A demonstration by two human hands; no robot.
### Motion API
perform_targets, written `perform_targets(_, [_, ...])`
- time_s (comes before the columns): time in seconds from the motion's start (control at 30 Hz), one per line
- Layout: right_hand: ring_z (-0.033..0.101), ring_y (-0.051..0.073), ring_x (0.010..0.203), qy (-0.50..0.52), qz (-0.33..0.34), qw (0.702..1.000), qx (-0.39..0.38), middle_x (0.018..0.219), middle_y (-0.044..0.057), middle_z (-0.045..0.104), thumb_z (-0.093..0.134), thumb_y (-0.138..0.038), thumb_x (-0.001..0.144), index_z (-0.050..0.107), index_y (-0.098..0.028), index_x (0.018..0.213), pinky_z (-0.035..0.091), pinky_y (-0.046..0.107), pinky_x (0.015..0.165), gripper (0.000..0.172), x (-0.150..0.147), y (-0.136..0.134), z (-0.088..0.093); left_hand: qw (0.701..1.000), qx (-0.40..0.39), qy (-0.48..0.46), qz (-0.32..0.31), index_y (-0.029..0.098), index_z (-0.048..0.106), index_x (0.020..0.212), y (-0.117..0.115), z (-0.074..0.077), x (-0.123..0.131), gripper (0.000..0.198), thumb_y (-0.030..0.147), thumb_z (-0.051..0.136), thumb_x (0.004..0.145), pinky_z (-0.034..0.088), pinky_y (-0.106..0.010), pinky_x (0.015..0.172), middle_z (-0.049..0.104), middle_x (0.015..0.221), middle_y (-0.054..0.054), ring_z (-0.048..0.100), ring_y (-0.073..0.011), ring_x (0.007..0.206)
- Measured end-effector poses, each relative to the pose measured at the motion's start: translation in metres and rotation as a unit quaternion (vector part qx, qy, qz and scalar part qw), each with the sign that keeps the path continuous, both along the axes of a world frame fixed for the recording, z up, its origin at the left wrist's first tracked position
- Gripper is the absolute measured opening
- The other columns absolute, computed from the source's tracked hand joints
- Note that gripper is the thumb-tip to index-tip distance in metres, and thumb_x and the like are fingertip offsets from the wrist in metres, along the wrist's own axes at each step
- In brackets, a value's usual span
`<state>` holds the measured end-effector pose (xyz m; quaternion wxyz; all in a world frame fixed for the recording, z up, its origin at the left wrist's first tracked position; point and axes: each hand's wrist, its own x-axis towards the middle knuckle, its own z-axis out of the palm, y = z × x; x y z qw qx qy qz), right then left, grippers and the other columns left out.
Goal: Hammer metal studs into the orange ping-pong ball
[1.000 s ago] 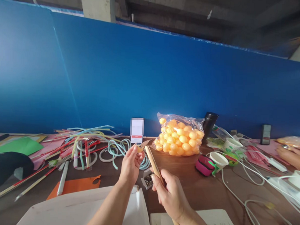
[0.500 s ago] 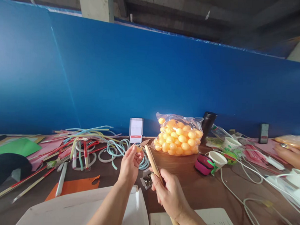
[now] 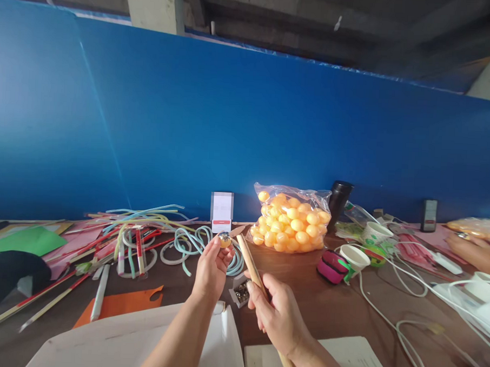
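Note:
Pinched in the fingertips of my left hand point(image 3: 212, 268) is a small orange ball point(image 3: 225, 240) with shiny metallic bits on its top. My right hand point(image 3: 278, 312) is wrapped round a pale wooden stick point(image 3: 247, 259), whose upper end points up and left, close to the ball but apart from it. Between and below my hands, a small open box point(image 3: 240, 291) of little metal pieces lies on the table. Behind them stands a clear bag of orange balls point(image 3: 289, 226).
A lit phone point(image 3: 222, 212) leans against the blue wall. Coloured tubes and sticks point(image 3: 139, 235) pile up at left. A black bottle point(image 3: 340, 204), a magenta pouch point(image 3: 333, 267), a paper cup point(image 3: 354, 258) and white cables lie right. Another person's hand point(image 3: 475, 253) is at far right.
The ball in my left hand has turned slightly, showing more of its metallic top. Otherwise, my hands and the stick have hardly moved.

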<state>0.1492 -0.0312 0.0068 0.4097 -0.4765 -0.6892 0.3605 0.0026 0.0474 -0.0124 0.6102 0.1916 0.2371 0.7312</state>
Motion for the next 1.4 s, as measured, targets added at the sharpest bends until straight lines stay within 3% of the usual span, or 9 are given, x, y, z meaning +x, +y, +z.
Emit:
perform_targets(0.7, [0.052, 0.01, 0.037, -0.013, 0.004, 1.0, 0.009, 0.062, 0.0, 0.062, 0.046, -0.035, 0.094, 0.062, -0.015, 0.094, 0.037, 0.019, 0.036, 0.026, -0.001, -0.0007, 0.0001, 1.0, -0.018, -0.003, 0.01, 0.014, 0.064, 0.082, 0.0006, 0.0003, -0.0001, 0.017, 0.025, 0.072, 0.073, 0.05, -0.019, 0.06, 0.062, 0.071, -0.001, 0.058, -0.0086, 0.061])
perform_targets(0.83, [0.054, 0.011, 0.039, -0.024, 0.019, 1.0, -0.004, 0.065, 0.0, 0.063, 0.044, -0.037, 0.095, 0.06, -0.016, 0.102, 0.04, 0.02, 0.039, 0.028, 0.0002, -0.0005, 0.0035, 1.0, -0.011, 0.0, 0.006, 0.013, 0.064, 0.082, 0.0001, 0.0002, 0.0001, 0.018, 0.026, 0.073, 0.073, 0.05, -0.019, 0.061, 0.062, 0.072, -0.001, 0.059, -0.0088, 0.062])
perform_targets(1.4, [0.053, 0.01, 0.039, -0.028, 0.022, 0.999, -0.01, 0.066, 0.001, 0.063, 0.043, -0.037, 0.096, 0.059, -0.016, 0.1, 0.038, 0.018, 0.036, 0.026, 0.0005, 0.0017, -0.0041, 1.0, -0.01, 0.0, 0.012, 0.013, 0.064, 0.083, 0.0001, -0.0001, 0.0005, 0.021, 0.026, 0.075, 0.07, 0.051, -0.019, 0.06, 0.061, 0.073, -0.001, 0.058, -0.0083, 0.062])
